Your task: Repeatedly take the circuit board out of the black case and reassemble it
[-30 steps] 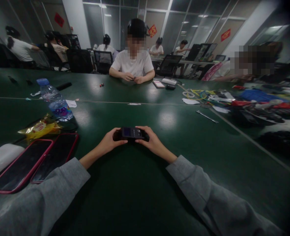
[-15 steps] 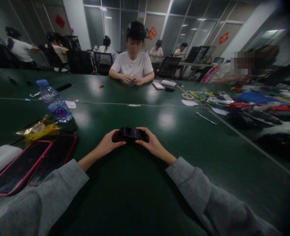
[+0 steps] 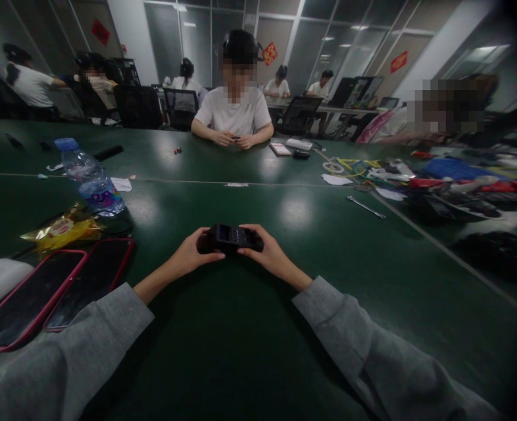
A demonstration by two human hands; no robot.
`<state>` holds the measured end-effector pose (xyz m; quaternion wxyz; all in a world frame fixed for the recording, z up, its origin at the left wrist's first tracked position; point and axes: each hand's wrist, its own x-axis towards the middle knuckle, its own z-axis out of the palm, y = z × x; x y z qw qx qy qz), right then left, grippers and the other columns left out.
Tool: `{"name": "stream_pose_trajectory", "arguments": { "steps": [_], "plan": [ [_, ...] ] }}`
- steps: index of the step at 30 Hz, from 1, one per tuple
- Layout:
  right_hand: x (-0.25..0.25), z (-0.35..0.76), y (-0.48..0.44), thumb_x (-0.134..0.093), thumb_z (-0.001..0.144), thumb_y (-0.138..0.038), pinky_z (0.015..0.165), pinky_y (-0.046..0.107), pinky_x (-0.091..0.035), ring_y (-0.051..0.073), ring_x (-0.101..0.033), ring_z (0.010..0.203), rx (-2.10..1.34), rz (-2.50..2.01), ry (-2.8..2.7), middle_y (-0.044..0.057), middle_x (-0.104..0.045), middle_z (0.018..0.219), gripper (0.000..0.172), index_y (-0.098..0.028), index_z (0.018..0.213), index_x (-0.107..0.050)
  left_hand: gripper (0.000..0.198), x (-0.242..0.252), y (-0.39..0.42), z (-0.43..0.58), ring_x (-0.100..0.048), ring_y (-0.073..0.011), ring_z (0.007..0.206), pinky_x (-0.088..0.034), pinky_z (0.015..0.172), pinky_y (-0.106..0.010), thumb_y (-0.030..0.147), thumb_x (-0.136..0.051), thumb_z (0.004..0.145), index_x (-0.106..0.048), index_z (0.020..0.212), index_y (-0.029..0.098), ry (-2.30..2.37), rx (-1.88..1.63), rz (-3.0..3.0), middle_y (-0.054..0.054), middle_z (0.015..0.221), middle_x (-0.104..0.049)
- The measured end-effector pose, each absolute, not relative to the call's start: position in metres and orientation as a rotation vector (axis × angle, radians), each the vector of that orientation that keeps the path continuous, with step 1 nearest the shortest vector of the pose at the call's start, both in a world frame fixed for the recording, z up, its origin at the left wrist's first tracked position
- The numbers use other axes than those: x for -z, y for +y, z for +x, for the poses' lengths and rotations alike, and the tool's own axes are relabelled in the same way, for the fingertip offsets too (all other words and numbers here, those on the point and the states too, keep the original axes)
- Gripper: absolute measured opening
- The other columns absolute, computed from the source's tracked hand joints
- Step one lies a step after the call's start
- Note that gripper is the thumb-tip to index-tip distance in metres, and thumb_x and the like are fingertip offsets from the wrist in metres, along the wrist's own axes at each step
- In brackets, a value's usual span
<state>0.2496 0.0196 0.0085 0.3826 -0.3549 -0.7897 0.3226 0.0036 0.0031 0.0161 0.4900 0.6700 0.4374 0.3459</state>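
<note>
A small black device (image 3: 231, 235) with a little dark screen and a row of small buttons is held between my two hands over the green table (image 3: 223, 339). My left hand (image 3: 193, 251) grips its left end, with the thumb along the near side. On the right end, my right hand (image 3: 265, 250) is closed round it in the same way. The fingers behind the device are mostly hidden. Its exact kind I cannot make out.
At left lie two red-edged phones (image 3: 89, 283), a white object (image 3: 2, 283), a yellow snack packet (image 3: 63, 229) and a plastic bottle (image 3: 92, 178). A wrench (image 3: 365, 207) and piled cables (image 3: 359, 169) lie to the right. A person (image 3: 233, 111) sits opposite.
The whole view has shifted slightly, with the table things a little further left and up. Both hands keep their hold on the device.
</note>
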Motion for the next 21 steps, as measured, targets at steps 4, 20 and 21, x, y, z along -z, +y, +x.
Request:
{"name": "stream_pose_trajectory", "arguments": {
  "steps": [4, 20, 21],
  "plan": [
    [-0.01, 0.249, 0.019, -0.071, 0.08, -0.024, 0.102, 0.047, -0.044, 0.024, -0.055, 0.116, -0.767, -0.908, -2.036, 0.006, -0.056, 0.121, 0.051, -0.027, 0.125, -0.049, 0.063, -0.018, 0.002, 0.004, -0.056, -0.027, 0.12, -0.041, 0.104, -0.05, 0.035, -0.074, 0.072, -0.044, 0.126, 0.02, 1.071, -0.839, 1.625, -0.014, 0.131, -0.055],
    [-0.008, 0.253, 0.025, -0.071, 0.08, -0.035, 0.099, 0.048, -0.046, 0.023, -0.059, 0.111, -1.09, -0.899, -1.933, 0.005, -0.059, 0.113, 0.057, -0.029, 0.129, -0.043, 0.06, -0.023, -0.002, 0.003, -0.055, -0.0267, 0.121, -0.043, 0.102, -0.048, 0.04, -0.07, 0.077, -0.047, 0.129, 0.023, 1.098, -0.789, 1.547, -0.012, 0.131, -0.055],
    [-0.008, 0.254, 0.025, -0.072, 0.079, -0.035, 0.098, 0.049, -0.046, 0.024, -0.059, 0.111, -1.114, -0.913, -1.926, 0.006, -0.059, 0.113, 0.059, -0.029, 0.129, -0.042, 0.059, -0.024, -0.002, 0.003, -0.055, -0.0269, 0.121, -0.043, 0.102, -0.048, 0.04, -0.07, 0.077, -0.047, 0.129, 0.023, 1.094, -0.784, 1.55, -0.011, 0.131, -0.055]
  ]
}}
